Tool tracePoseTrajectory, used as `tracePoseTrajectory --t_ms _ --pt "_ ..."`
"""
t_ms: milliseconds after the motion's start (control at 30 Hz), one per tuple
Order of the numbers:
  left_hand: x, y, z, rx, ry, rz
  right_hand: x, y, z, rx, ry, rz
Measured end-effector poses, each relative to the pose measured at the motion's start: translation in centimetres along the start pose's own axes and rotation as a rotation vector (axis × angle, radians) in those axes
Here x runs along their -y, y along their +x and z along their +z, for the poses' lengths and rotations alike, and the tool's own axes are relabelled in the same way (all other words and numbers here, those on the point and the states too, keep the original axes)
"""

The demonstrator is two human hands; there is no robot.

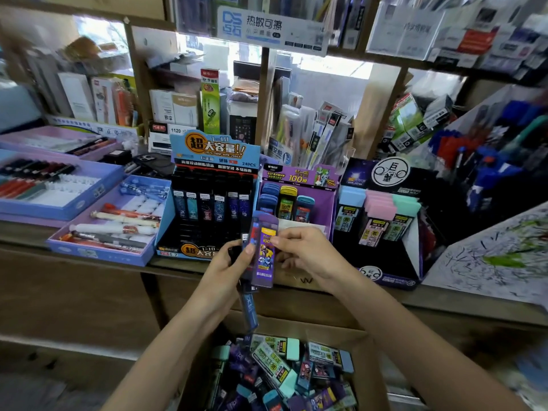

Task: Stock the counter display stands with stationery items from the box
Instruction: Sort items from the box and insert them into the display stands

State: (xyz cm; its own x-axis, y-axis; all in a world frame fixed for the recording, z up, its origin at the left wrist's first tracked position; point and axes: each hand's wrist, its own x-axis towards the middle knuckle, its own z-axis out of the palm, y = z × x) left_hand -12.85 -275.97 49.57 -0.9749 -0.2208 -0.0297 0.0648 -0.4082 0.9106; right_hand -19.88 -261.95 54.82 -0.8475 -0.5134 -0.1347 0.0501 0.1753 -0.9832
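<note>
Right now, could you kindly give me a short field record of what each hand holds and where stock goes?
left hand: holds slim dark blue plastic cases
right hand: pinches flat purple plastic lead case
source: open brown cardboard box of mixed cases, below hands
counter stands: blue cardboard stand, purple cardboard stand, black cardboard stand
likely target: purple cardboard stand, matching print

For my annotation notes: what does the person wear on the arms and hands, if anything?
The left hand and right hand are bare: no gloves, rings, watch or bracelet show. The left forearm and right forearm are uncovered to the picture's lower edge; no sleeve shows.
</note>
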Motion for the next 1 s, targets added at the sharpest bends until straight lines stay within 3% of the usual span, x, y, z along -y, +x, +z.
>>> tracePoseTrajectory --t_ms 167,533,667,767,900,1000 --pt "-0.2 0.1 0.2 -0.020 0.001 0.004 0.1 0.2 -1.7 -0.103 0.023 -0.032" --pt "0.0 0.8 2.6 -0.003 0.054 -0.016 1.7 1.7 -10.4 -0.510 -0.239 -0.327" --pt "0.0 0.9 3.1 -0.005 0.055 -0.031 2.1 3.2 -10.9 -0.550 -0.340 -0.379" --pt "-0.1 0.8 3.0 -0.014 0.076 -0.039 1.7 4.0 -10.2 -0.551 -0.557 -0.407" --pt "-0.3 0.5 2.7 -0.039 0.124 -0.033 0.9 4.6 -9.5 -0.591 -1.023 -0.334" --pt "-0.4 0.4 2.6 -0.043 0.139 -0.037 0.4 4.8 -9.3 -0.551 -1.127 -0.281"
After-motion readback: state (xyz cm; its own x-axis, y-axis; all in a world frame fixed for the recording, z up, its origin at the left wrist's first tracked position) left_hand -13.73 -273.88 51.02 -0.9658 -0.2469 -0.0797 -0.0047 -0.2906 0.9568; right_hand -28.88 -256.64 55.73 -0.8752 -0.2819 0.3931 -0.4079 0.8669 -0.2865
